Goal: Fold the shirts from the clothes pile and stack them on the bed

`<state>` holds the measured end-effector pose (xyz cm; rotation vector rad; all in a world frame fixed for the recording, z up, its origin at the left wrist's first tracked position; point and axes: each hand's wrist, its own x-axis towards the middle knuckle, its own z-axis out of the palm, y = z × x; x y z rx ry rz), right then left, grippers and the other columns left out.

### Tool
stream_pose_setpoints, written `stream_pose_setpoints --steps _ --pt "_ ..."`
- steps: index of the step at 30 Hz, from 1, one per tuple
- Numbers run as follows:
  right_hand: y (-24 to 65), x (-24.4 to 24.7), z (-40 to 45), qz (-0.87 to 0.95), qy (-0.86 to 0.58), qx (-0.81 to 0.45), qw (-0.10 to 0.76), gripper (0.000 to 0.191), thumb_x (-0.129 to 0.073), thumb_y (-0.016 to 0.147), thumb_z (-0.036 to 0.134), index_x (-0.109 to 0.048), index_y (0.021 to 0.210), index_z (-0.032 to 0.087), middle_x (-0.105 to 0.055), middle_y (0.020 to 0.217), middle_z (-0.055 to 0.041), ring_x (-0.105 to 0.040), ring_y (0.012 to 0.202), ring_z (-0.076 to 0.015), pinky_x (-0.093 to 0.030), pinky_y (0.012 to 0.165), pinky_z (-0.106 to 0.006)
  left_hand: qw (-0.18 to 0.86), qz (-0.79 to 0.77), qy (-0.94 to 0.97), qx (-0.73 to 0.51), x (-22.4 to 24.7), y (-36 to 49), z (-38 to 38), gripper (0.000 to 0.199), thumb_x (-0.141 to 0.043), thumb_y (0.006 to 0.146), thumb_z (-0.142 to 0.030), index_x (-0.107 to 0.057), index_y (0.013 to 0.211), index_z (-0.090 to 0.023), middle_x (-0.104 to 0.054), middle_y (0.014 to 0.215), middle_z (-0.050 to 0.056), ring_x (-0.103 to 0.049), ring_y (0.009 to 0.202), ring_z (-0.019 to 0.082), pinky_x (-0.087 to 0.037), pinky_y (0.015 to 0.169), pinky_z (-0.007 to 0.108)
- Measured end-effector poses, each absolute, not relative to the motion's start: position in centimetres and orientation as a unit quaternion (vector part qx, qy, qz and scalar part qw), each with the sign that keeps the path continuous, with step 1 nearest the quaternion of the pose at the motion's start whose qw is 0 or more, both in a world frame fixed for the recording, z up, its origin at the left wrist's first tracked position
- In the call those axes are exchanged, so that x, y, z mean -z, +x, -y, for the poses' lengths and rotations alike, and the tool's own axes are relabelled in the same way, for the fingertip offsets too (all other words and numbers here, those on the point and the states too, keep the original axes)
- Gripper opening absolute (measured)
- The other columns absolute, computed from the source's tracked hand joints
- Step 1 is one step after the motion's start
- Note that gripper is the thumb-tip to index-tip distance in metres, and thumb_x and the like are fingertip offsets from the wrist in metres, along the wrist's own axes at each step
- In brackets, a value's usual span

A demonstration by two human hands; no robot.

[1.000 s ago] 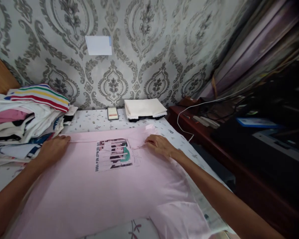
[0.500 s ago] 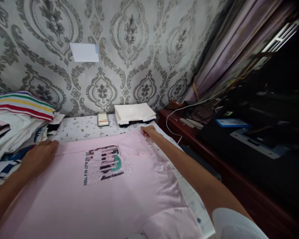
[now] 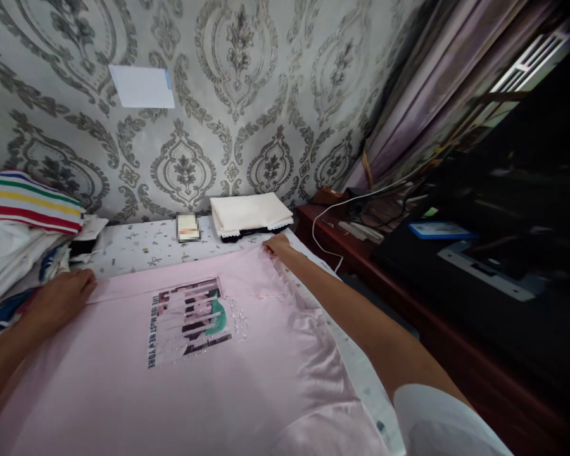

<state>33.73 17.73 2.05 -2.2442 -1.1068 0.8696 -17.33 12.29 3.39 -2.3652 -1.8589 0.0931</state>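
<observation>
A pink shirt point(image 3: 123, 392) lies spread over the bed, with a printed picture, lettering and sparkly dots on its front. Its right part is satiny and wrinkled. My left hand point(image 3: 69, 294) is closed on the shirt's far left edge, the fingertips curled under and partly hidden. At the far right corner, my right hand point(image 3: 276, 246) pinches the fabric. Just beyond that hand sits a folded cream cloth point(image 3: 251, 214) with dark, lace-edged fabric under it.
A pile of clothes point(image 3: 9, 253), with a striped piece on top, stands at the left. A small blurred packet point(image 3: 188, 227) lies near the patterned wall point(image 3: 237, 145). On the right are a dark red wooden ledge point(image 3: 323, 244), a white cable point(image 3: 316, 237) and a blue-edged object point(image 3: 439, 230).
The view has shifted slightly, so the shirt, wall and pile appear a little further left. Both hands keep their hold on the shirt's far edge.
</observation>
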Motion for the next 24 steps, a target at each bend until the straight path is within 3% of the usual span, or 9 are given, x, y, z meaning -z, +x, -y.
stream_pose_setpoints --steps 3,5,8,11,14,17,20,24 --pt "33.5 -2.1 -17.6 0.455 -0.829 -0.238 0.223 0.011 -0.068 0.088 0.022 -0.069 0.083 0.013 -0.069 0.084 -0.0061 -0.067 0.085 -0.0179 -0.054 0.074 -0.029 0.056 0.623 -0.779 -0.026 -3.2 -17.9 -12.5 0.032 -0.027 0.092 -0.032 -0.052 0.075 -0.022 -0.072 0.085 0.01 -0.066 0.084 0.025 -0.046 0.078 0.034" --pt "33.4 -2.3 -17.3 0.48 -0.829 -0.192 0.211 0.006 -0.067 0.084 0.015 -0.07 0.079 0.015 -0.071 0.084 -0.0089 -0.067 0.093 -0.0219 -0.051 0.078 -0.03 0.047 0.629 -0.775 -0.026 -3.0 -18.4 -12.7 0.032 -0.028 0.091 -0.032 -0.052 0.074 -0.022 -0.072 0.082 0.009 -0.066 0.08 0.024 -0.046 0.075 0.032" --pt "33.5 -2.6 -16.6 0.514 -0.822 -0.143 0.197 0.016 -0.059 0.085 0.014 -0.071 0.095 0.017 -0.071 0.106 -0.0127 -0.064 0.107 -0.0269 -0.05 0.085 -0.035 0.045 0.628 -0.777 -0.027 -3.1 -19.0 -12.7 0.033 -0.025 0.092 -0.031 -0.054 0.078 -0.022 -0.073 0.086 0.01 -0.067 0.082 0.024 -0.048 0.076 0.032" --pt "32.7 -3.1 -15.2 0.552 -0.804 -0.106 0.194 0.033 -0.049 0.09 0.016 -0.064 0.12 0.015 -0.066 0.123 -0.0167 -0.06 0.117 -0.0301 -0.048 0.093 -0.042 0.079 0.626 -0.775 -0.035 -3.4 -18.7 -11.9 0.04 -0.023 0.092 -0.028 -0.061 0.093 -0.016 -0.072 0.1 0.016 -0.068 0.094 0.027 -0.049 0.087 0.035" --pt "30.6 -2.9 -12.7 0.617 -0.756 -0.09 0.198 0.04 -0.041 0.098 0.022 -0.055 0.135 0.016 -0.06 0.136 -0.0153 -0.056 0.124 -0.0259 -0.044 0.102 -0.04 0.152 0.616 -0.773 -0.015 -3.4 -17.6 -10.7 0.05 -0.021 0.091 -0.026 -0.06 0.118 -0.008 -0.068 0.118 0.022 -0.063 0.112 0.033 -0.045 0.101 0.043" --pt "28.4 -1.9 -10.4 0.754 -0.629 -0.094 0.163 0.046 -0.038 0.103 0.033 -0.048 0.144 0.017 -0.042 0.156 -0.0111 -0.039 0.142 -0.0215 -0.032 0.115 -0.034 0.16 0.599 -0.784 0.021 -2.2 -17.1 -10.2 0.057 -0.017 0.093 -0.032 -0.055 0.128 -0.009 -0.063 0.13 0.02 -0.055 0.127 0.031 -0.038 0.111 0.042" --pt "27.8 -1.2 -9.6 0.791 -0.597 -0.096 0.089 0.058 -0.037 0.103 0.043 -0.038 0.15 0.009 -0.03 0.162 -0.0168 -0.025 0.15 -0.0251 -0.023 0.121 -0.039 0.099 0.61 -0.785 0.039 -0.7 -17.6 -10.7 0.062 -0.014 0.095 -0.037 -0.051 0.134 -0.007 -0.059 0.138 0.02 -0.054 0.13 0.029 -0.037 0.114 0.041" --pt "28.5 -1.2 -10.4 0.723 -0.685 -0.073 0.052 0.056 -0.038 0.103 0.038 -0.041 0.145 0.002 -0.034 0.158 -0.0249 -0.027 0.149 -0.0309 -0.022 0.12 -0.047 0.052 0.639 -0.766 0.053 -0.3 -16.5 -10.1 0.06 -0.019 0.095 -0.032 -0.05 0.132 0.002 -0.056 0.138 0.028 -0.053 0.131 0.033 -0.036 0.114 0.047"
